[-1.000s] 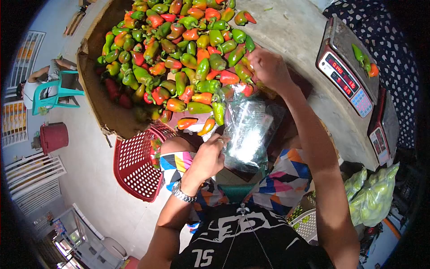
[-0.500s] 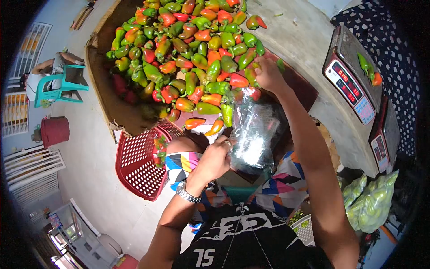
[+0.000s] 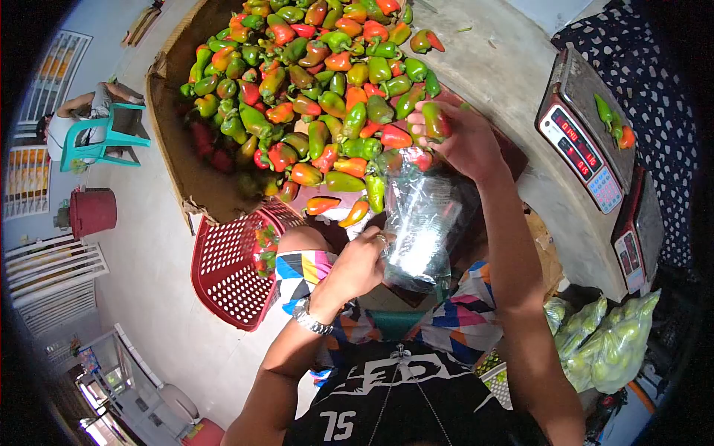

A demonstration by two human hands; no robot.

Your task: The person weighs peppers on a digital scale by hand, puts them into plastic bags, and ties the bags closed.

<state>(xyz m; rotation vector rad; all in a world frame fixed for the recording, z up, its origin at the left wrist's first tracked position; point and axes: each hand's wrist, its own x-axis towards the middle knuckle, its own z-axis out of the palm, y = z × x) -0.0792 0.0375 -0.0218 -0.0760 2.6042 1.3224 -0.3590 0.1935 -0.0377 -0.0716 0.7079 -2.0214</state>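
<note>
My left hand (image 3: 358, 262), a ring on one finger, is closed on the edge of a clear plastic bag (image 3: 420, 230). The bag spreads above my lap, shiny with glare, and what is inside it is hard to make out. My right hand (image 3: 470, 145) holds a green and red pepper (image 3: 435, 121) at the right edge of a large heap of peppers (image 3: 320, 93). An orange pepper (image 3: 323, 205) and another orange-green pepper (image 3: 355, 212) lie at the near edge of the heap, close to my left hand.
A red perforated basket (image 3: 234, 271) stands at left with bagged peppers. A digital scale (image 3: 580, 152) bears a few peppers; a second scale (image 3: 631, 253) stands below. Bags of green produce (image 3: 606, 346) are at lower right. A person (image 3: 78, 119) sits by a green chair (image 3: 111, 137).
My right hand has turned and drawn slightly right, and a green and red pepper now shows in its fingers. My left hand stays at the bag.
</note>
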